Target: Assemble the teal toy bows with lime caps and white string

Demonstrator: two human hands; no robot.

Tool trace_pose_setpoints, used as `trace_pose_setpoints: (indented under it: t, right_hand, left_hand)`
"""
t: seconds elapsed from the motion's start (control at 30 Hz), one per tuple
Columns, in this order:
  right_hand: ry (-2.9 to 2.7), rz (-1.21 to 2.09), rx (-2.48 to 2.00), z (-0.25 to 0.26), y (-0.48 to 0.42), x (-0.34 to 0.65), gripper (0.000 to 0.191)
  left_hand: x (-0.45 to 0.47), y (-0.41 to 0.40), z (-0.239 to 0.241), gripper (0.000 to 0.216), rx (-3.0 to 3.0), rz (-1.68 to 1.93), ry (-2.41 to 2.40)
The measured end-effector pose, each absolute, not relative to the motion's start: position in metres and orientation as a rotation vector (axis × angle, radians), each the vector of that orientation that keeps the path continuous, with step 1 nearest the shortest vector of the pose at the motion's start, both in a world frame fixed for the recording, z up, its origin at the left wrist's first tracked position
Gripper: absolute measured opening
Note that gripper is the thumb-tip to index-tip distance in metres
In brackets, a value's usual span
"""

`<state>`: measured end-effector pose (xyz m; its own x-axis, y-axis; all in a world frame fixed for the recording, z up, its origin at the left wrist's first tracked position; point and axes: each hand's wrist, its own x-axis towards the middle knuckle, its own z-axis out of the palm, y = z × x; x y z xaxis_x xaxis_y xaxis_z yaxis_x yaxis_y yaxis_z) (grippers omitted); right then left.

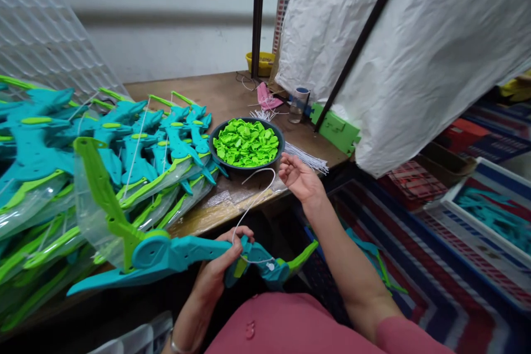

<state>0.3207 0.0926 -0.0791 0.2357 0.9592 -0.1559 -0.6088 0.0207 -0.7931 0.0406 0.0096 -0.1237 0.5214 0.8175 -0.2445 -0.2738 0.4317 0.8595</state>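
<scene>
My left hand (pixel 222 257) is closed round the middle of a teal toy bow (pixel 182 251) with lime-green limbs, held across my lap. A white cord (pixel 253 204) rises from under the left thumb, curves over at the top and ends in a free tip near the bowl. Its other stretch runs to the bow's right part. My right hand (pixel 301 177) is raised beside the bowl's right side, palm turned up and fingers loosely bent apart, with nothing visible in it. The cord's bend is close to its fingertips. The dark bowl (pixel 212 149) is full of small green plastic pieces (pixel 248 142).
Many similar bows (pixel 141 144) with strings and clear plastic are heaped at the left. Beyond the bowl, the wooden table (pixel 186 82) holds white cords (pixel 307 157), a clear cup (pixel 297 105) and a green plastic block (pixel 338 130). A white crate (pixel 456 199) stands at the right.
</scene>
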Motion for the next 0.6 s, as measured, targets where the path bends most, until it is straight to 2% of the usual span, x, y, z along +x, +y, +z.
trace_pose_setpoints:
  t: [0.1, 0.37, 0.6]
  right_hand:
    - [-0.495, 1.282, -0.954, -0.092, 0.075, 0.317, 0.019]
    - [-0.789, 1.570, -1.206, -0.155, 0.028, 0.224, 0.061]
    - [-1.235, 1.575, -1.265, -0.129, 0.027, 0.235, 0.045]
  left_hand:
    - [0.041, 0.010, -0.128, 0.036, 0.832, 0.773, 0.736]
    - [0.040, 0.009, -0.136, 0.027, 0.807, 0.846, 0.733]
    - [0.036, 0.009, -0.132, 0.022, 0.786, 0.913, 0.740]
